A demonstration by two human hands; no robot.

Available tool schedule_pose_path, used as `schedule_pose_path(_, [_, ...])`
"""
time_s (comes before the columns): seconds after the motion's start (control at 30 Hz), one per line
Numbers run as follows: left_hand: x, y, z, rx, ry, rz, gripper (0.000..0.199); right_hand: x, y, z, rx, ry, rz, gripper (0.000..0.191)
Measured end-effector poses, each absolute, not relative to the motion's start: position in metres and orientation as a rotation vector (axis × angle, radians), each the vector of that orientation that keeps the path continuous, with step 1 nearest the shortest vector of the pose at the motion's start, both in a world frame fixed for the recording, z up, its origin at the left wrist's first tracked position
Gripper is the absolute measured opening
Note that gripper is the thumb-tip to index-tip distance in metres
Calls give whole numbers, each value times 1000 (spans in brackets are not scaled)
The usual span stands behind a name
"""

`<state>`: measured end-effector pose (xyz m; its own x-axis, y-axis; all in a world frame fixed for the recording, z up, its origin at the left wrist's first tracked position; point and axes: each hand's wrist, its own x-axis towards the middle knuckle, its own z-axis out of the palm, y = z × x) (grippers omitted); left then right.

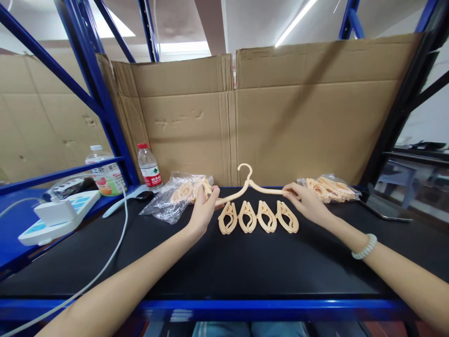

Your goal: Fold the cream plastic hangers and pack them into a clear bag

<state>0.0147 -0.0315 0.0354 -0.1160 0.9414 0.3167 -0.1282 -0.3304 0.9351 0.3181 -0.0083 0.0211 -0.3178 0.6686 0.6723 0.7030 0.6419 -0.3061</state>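
A cream hanger [248, 183] is unfolded, its hook pointing up, above the black tabletop. My left hand [202, 210] is closed on the tip of its left arm. The tip of its right arm is between the fingers of my right hand [307, 201], which wears a pale coiled band on the wrist. Below the hanger, several folded cream hangers [247, 217] lie side by side in a row. A clear plastic bag [171, 196] with cream pieces lies beyond my left hand, and another bag of cream pieces [329, 188] lies behind my right hand.
A red-capped water bottle [149, 168] stands at the back left. Left of it are a larger bottle [107, 175], a white power strip [59, 220] and a white cable [119, 243]. Cardboard [305, 112] walls off the back; blue metal posts [101, 93] frame the left.
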Motion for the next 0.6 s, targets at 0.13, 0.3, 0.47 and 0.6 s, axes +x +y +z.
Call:
schedule_pose_path(0.13, [13,-33,30,1697,1064,1275,61,307,-13,16,-978,-2132,-174,20])
schedule_pose_path(0.3, [12,-32,27,2000,1106,1062,39,314,-9,19,-840,-2222,-341,20])
schedule_pose_path(0.47, [11,-29,32,1733,1123,1284,39,316,-12,23,-878,-2143,-694,15])
schedule_pose_path(0.6, [15,-31,33,1629,1089,1326,39,315,-15,23,-987,-2043,-867,19])
